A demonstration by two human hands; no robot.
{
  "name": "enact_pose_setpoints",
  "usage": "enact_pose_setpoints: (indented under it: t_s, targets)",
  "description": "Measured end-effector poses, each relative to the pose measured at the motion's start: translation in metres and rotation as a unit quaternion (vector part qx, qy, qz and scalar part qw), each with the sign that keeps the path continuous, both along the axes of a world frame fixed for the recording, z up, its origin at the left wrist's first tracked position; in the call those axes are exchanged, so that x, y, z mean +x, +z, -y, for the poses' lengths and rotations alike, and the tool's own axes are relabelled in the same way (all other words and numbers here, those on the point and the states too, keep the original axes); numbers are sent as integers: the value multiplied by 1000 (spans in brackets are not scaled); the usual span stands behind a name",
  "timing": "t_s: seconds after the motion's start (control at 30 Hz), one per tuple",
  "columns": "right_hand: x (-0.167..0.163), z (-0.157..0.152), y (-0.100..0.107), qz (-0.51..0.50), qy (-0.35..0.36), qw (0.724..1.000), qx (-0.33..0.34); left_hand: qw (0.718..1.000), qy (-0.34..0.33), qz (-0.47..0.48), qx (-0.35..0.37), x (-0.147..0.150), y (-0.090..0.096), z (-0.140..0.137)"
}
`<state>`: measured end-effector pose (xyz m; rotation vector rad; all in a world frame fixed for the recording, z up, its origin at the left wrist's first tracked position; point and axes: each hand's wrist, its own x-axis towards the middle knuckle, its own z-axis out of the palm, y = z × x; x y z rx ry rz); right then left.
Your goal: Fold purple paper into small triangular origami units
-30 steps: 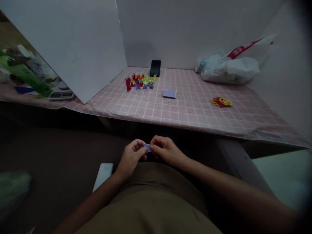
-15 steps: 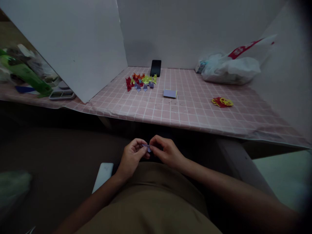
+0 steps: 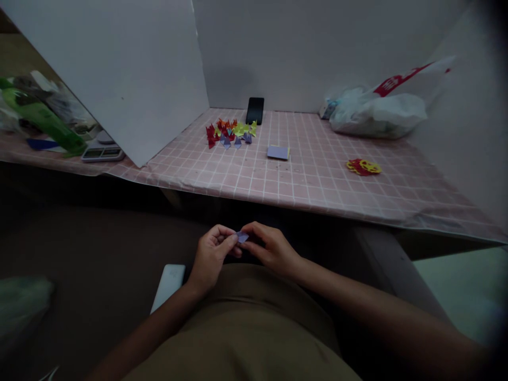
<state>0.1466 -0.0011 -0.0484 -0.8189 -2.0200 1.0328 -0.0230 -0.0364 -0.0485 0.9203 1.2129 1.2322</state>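
Above my lap, my left hand (image 3: 214, 251) pinches a small folded purple paper (image 3: 242, 237) between thumb and forefinger. My right hand (image 3: 273, 246) is curled around the other side of this paper, its index fingertip at the upper edge and its thumb at the lower one. The finer folds are too small to make out. On the table beyond stands a cluster of small folded paper pieces in red, orange, yellow (image 3: 240, 129) and purple (image 3: 237, 142). To their right lies a small stack of paper sheets (image 3: 278, 152), purple on top with a yellow edge showing.
The table (image 3: 317, 185) has a pink checked cover. A dark phone (image 3: 255, 110) leans at the back. Red and yellow cut-out shapes (image 3: 363, 166) and a white plastic bag (image 3: 377, 114) are on the right. Leftward are a white panel (image 3: 130, 79), scale (image 3: 103, 152), green bottle (image 3: 43, 119); a white slab (image 3: 169, 286) lies beside me.
The purple paper has turned in my fingers, so more of its face shows. My right thumb and forefinger have parted slightly around it, and my left hand has shifted a little left.
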Motion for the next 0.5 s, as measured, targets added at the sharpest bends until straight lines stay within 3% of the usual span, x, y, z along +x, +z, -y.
enact_pose_setpoints:
  t_s: [0.33, 0.5]
  targets:
    - [1, 3, 1, -19, -8, 998, -59, 1000, -18, -8, 10, -2, -2, 0]
    - [2, 2, 3, -12, -1, 999, -40, 999, -31, -26, 15, -4, -4, 0]
